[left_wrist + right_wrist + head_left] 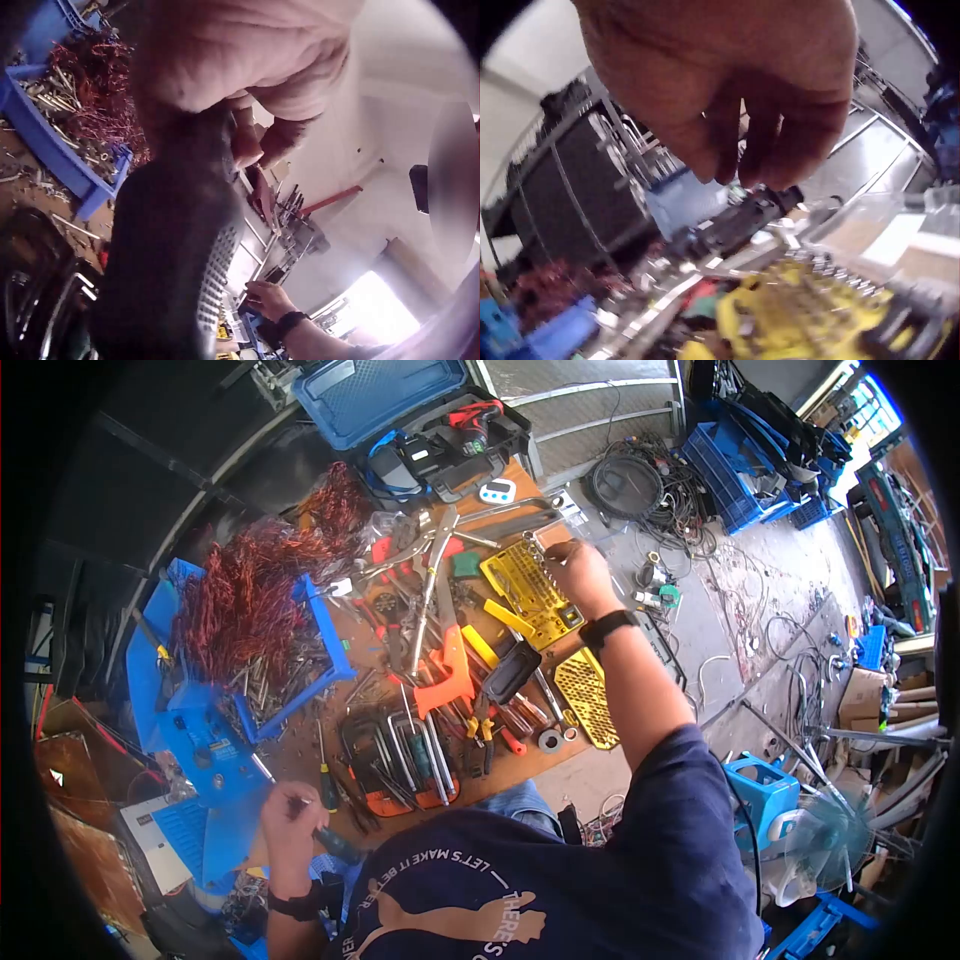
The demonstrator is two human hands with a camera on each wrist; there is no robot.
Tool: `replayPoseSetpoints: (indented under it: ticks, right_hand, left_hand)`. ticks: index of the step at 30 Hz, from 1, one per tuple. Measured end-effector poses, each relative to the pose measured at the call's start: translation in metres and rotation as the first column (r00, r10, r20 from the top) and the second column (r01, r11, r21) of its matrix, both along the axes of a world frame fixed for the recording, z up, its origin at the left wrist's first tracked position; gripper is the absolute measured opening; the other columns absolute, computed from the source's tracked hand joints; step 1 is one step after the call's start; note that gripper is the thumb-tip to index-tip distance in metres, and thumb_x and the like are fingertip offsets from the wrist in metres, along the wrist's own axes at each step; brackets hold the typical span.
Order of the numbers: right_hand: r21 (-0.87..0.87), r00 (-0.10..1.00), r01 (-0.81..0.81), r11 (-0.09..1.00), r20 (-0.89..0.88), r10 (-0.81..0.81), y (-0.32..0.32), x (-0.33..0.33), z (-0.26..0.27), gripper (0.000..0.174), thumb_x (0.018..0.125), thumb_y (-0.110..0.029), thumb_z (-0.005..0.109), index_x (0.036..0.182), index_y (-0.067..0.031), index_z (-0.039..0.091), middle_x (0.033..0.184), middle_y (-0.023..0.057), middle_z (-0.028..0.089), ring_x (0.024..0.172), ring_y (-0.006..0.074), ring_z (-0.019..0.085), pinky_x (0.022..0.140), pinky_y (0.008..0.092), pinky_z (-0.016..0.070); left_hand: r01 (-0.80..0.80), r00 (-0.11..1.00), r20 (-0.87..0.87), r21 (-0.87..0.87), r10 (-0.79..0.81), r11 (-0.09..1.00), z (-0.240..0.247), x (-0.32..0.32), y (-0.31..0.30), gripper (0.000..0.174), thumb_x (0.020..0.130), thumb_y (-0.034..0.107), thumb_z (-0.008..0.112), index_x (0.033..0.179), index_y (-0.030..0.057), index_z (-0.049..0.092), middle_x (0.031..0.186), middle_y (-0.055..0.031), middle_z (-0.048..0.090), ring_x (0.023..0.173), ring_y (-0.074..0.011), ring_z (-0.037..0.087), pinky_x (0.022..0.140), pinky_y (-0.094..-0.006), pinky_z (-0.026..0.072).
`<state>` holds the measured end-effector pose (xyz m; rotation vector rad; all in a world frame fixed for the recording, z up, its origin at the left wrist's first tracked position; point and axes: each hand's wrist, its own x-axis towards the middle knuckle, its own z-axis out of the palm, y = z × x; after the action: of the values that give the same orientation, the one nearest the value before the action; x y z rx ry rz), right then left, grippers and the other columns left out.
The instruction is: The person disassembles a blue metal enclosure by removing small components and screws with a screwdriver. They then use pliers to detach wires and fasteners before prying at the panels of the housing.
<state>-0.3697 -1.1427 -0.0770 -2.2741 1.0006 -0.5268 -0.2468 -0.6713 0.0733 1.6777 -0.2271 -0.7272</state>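
My left hand [288, 828] grips a screwdriver with a dark, dimpled handle [169, 247]. Its metal shaft [262, 765] points up toward the blue bin in the head view. My right hand [582, 575] hovers at the upper right edge of a yellow bit case [522, 600], fingers loosely bent downward. In the right wrist view, light shows between those fingers and nothing appears in them. Small silver sockets [844, 271] line the case's edge under the hand. Beside the case lies its yellow perforated lid [585, 695].
A blue bin [340, 645] holds red wire and metal scraps. An orange-handled saw [450, 675], hex keys [410, 750] and pliers [485, 730] crowd the wooden table. An open drill case [500, 455] stands at the back; cables [640, 490] lie on the floor to the right.
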Motion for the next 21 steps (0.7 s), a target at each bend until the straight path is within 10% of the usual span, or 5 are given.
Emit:
replayPoseSetpoints:
  ticks: [6,21]
  right_hand:
    - [-0.101,0.915,-0.252,0.962,-0.348,0.203,-0.014,0.016,-0.010,0.020,0.080,-0.017,0.053,0.089,-0.0092,0.069,0.098,0.0162,0.065,0.092,0.0343,0.062,0.085,0.0416,0.0480]
    - [-0.105,0.819,-0.132,0.986,-0.572,0.049,-0.005,0.055,-0.026,0.025,0.085,-0.014,0.048,0.089,-0.0016,0.069,0.095,0.0204,0.066,0.089,0.0336,0.066,0.078,0.0427,0.0520]
  left_hand:
    - [-0.033,0.999,0.042,0.052,0.031,0.998,-0.007,-0.003,0.031,0.019,0.075,-0.013,0.055,0.085,0.0019,0.050,0.079,-0.0090,0.056,0.056,-0.0115,0.051,0.051,-0.0237,0.0427]
    - [-0.008,0.997,0.081,0.282,-0.015,0.959,-0.014,-0.011,0.049,0.018,0.073,-0.010,0.062,0.084,0.0037,0.057,0.079,-0.0018,0.060,0.068,-0.0073,0.056,0.060,-0.0204,0.0442]
